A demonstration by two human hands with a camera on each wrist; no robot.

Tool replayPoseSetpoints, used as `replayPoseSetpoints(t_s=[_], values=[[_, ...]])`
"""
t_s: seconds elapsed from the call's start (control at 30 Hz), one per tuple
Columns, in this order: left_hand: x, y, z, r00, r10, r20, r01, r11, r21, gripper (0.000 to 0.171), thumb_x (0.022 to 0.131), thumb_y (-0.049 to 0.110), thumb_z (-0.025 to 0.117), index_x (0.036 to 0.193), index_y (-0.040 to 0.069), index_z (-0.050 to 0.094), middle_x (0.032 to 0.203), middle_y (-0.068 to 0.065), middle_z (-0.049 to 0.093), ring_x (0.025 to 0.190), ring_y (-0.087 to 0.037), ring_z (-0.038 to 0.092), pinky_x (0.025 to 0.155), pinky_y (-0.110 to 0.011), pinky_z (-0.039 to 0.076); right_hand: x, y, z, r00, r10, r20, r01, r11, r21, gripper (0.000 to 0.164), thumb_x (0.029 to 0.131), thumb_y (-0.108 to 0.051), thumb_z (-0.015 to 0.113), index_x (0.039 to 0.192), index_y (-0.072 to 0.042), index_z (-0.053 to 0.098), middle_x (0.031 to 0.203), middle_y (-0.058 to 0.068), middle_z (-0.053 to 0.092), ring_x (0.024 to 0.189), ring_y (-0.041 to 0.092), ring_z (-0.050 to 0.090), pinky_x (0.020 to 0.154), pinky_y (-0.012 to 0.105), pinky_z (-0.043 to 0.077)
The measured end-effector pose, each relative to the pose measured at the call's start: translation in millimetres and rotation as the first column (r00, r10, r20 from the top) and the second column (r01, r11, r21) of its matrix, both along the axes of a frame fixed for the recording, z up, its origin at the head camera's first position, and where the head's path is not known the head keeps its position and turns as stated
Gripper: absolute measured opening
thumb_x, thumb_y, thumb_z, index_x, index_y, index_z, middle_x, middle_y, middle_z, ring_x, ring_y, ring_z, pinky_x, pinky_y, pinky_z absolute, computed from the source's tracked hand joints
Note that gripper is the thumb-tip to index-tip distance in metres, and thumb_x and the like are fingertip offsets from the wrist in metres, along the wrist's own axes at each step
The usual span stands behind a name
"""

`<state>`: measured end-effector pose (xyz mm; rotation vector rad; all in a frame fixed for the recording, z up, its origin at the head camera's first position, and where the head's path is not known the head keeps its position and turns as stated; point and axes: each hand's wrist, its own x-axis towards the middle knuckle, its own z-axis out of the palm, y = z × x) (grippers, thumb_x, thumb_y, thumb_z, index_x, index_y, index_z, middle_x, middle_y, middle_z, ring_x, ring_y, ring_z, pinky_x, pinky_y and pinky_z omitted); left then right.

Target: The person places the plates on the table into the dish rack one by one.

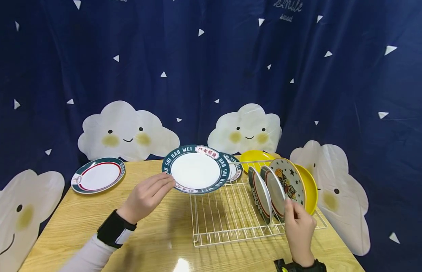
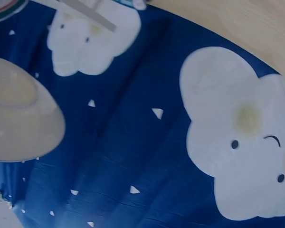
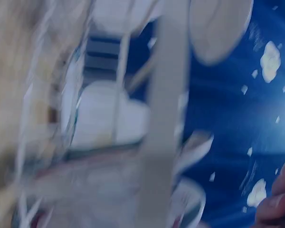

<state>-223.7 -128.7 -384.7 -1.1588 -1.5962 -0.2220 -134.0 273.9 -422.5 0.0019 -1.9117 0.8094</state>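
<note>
My left hand (image 1: 146, 198) grips the left edge of a white plate (image 1: 195, 170) with a lettered teal rim, holding it raised over the rack's left part. In the left wrist view the pale underside of this plate (image 2: 23, 114) shows. The white wire dish rack (image 1: 219, 230) stands below. Two teal-rimmed plates (image 1: 262, 194) stand on edge in it, beside a star-patterned plate (image 1: 287, 177) and a yellow plate (image 1: 311, 189). My right hand (image 1: 300, 230) is at the front of these plates, its fingers loosely bent and overlapping the star-patterned one. The right wrist view is blurred.
Behind the rack lie another teal-rimmed plate (image 1: 235, 172) and a yellow plate (image 1: 255, 156). An oval plate (image 1: 98, 175) with a red ring lies at the table's left. A dark blue curtain (image 1: 183, 87) with cloud faces hangs behind the wooden table (image 1: 146, 241).
</note>
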Motion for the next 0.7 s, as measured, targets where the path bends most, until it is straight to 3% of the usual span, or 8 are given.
replayPoseSetpoints(t_s=[0.17,0.27,0.33,0.5,0.6,0.7], values=[[16.5,16.2,0.2,0.989,-0.110,-0.099,0.110,0.994,-0.001,0.021,0.098,0.003,0.054,0.092,-0.002,0.074,0.089,-0.013,0.075,0.082,-0.023,0.073,0.073,-0.034,0.060,-3.9,-27.4,9.7,0.978,0.147,0.147,-0.131,0.985,-0.110,0.042,0.095,-0.007,0.061,0.055,-0.013,0.050,0.048,-0.010,0.041,0.042,0.000,0.030,0.039,0.019,0.024],[24.8,27.2,1.2,0.979,-0.161,-0.125,0.159,0.987,-0.019,0.018,0.096,0.003,0.057,0.092,-0.002,0.074,0.088,-0.012,0.076,0.082,-0.022,0.073,0.074,-0.032,0.060,-5.6,-37.7,11.2,0.936,0.231,0.266,-0.173,0.959,-0.222,0.042,0.098,-0.012,0.057,0.056,-0.012,0.053,0.048,-0.008,0.046,0.043,0.003,0.039,0.041,0.018,0.032],[29.4,33.4,1.8,0.975,-0.180,-0.132,0.177,0.984,-0.036,0.018,0.096,0.003,0.057,0.092,-0.001,0.074,0.088,-0.011,0.076,0.082,-0.021,0.073,0.075,-0.032,0.060,-6.4,-42.8,12.0,0.895,0.305,0.325,-0.201,0.927,-0.318,0.043,0.100,-0.016,0.055,0.058,-0.007,0.056,0.052,-0.005,0.051,0.045,0.007,0.046,0.043,0.019,0.040],[36.8,42.8,2.9,0.965,-0.209,-0.158,0.202,0.978,-0.060,0.019,0.097,0.001,0.056,0.091,0.000,0.073,0.087,-0.010,0.076,0.082,-0.020,0.073,0.075,-0.030,0.060,-7.0,-51.9,13.9,0.807,0.456,0.375,-0.244,0.836,-0.491,0.050,0.103,-0.022,0.047,0.061,0.003,0.056,0.053,-0.004,0.052,0.046,0.011,0.049,0.046,0.025,0.046],[39.1,44.9,2.0,0.960,-0.224,-0.167,0.217,0.974,-0.061,0.020,0.097,0.000,0.054,0.090,0.001,0.073,0.086,-0.010,0.076,0.081,-0.020,0.073,0.075,-0.029,0.060,-7.5,-54.9,14.9,0.777,0.484,0.402,-0.247,0.822,-0.513,0.052,0.104,-0.025,0.047,0.060,0.003,0.051,0.051,-0.004,0.047,0.045,0.013,0.044,0.045,0.025,0.041],[40.3,45.2,-3.0,0.961,-0.230,-0.152,0.223,0.973,-0.063,0.020,0.097,0.000,0.054,0.090,0.002,0.073,0.086,-0.009,0.076,0.081,-0.020,0.073,0.075,-0.028,0.060,-8.0,-56.0,15.1,0.765,0.488,0.420,-0.239,0.821,-0.518,0.052,0.103,-0.025,0.049,0.059,0.003,0.045,0.050,-0.002,0.042,0.045,0.017,0.041,0.044,0.025,0.037]])
